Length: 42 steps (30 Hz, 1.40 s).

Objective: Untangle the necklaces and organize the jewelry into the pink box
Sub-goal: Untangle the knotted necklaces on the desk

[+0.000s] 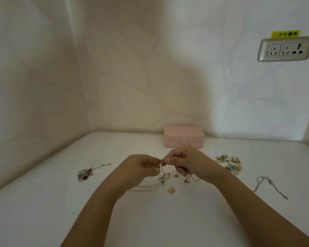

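Note:
A closed pink box [183,137] with a snap tab stands at the back of the white table [43,211]. In front of it, my left hand [141,166] and my right hand [184,162] meet above the table, each pinching a thin necklace chain [162,171] at a small knot between the fingertips. The chain hangs down to a tangle of chains and pendants [165,177] lying on the table. A small gold pendant [171,190] lies just in front of the tangle.
A bunched silver necklace [86,173] lies at the left. A pile of gold rings and earrings [229,164] lies at the right, with a loose silver chain [269,186] nearer me. A wall socket [285,49] is mounted high on the right wall.

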Motion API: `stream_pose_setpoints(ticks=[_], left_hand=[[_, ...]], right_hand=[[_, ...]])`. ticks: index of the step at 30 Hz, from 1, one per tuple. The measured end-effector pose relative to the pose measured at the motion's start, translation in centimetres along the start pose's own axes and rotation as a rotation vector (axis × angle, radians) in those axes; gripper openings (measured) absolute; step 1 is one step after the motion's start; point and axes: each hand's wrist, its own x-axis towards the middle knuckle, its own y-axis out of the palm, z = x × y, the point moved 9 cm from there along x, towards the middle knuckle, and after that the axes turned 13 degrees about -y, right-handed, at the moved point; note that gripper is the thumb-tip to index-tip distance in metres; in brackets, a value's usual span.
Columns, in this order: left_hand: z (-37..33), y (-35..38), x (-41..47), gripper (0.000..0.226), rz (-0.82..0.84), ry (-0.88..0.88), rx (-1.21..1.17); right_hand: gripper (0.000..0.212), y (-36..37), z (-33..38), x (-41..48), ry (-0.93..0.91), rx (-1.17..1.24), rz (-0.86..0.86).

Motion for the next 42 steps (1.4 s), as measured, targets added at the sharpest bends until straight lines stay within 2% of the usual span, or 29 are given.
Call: stream_pose_setpoints(ticks=[6,11,16,19,24,27,29,31,33,34,37,39,42], left_hand=[[0.5,1.9,0.7,0.014,0.08,-0.015,-0.079],[0.4,2.7,0.5,0.007,0.191,0.0,-0.135],[-0.3,2.8,0.3,0.02,0.227,0.049,-0.245],[-0.7,2.8,0.0,0.023,0.231,0.074,-0.258],[-1.5,3.4,0.0,0.035,0.209,0.142,-0.246],[-2.1,5.0,-0.3,0.02,0.257,0.211,-0.109],[-2.2,5.3,-0.3,0.017,0.212,0.237,-0.068],[-1.9,4.3,0.4,0.016,0.085,0.195,-0.082],[-1.7,3.1,0.6,0.017,0.002,0.142,-0.127],[-1.5,2.8,0.7,0.019,0.019,0.125,-0.206],[-1.4,2.5,0.5,0.029,0.146,0.053,-0.566],[-1.5,2.3,0.2,0.034,0.205,0.017,-0.734],[-1.7,0.9,0.1,0.035,0.216,0.047,-0.904]], right_hand=[[0.021,-0.2,0.5,0.0,-0.049,0.083,-0.021],[0.026,-1.2,1.0,-0.5,-0.027,0.266,-0.076],[0.017,-1.5,1.4,-0.6,-0.052,0.438,-0.039],[0.009,-1.8,1.4,-0.8,-0.048,0.408,-0.005],[0.017,-0.7,1.8,-0.9,-0.043,0.404,0.106],[0.02,0.3,2.1,-1.0,-0.035,0.368,0.187],[0.023,0.4,2.5,-1.0,-0.031,0.338,0.203],[0.025,0.1,2.6,-1.1,-0.028,0.308,0.195],[0.028,-0.6,2.5,-1.2,-0.016,0.246,0.151],[0.027,-1.3,2.4,-1.2,-0.003,0.185,0.102],[0.022,-4.5,1.4,-1.2,0.045,-0.089,-0.179],[0.028,-6.7,0.8,-1.4,0.061,-0.271,-0.389],[0.035,-9.0,0.1,-2.2,0.091,-0.365,-0.602]])
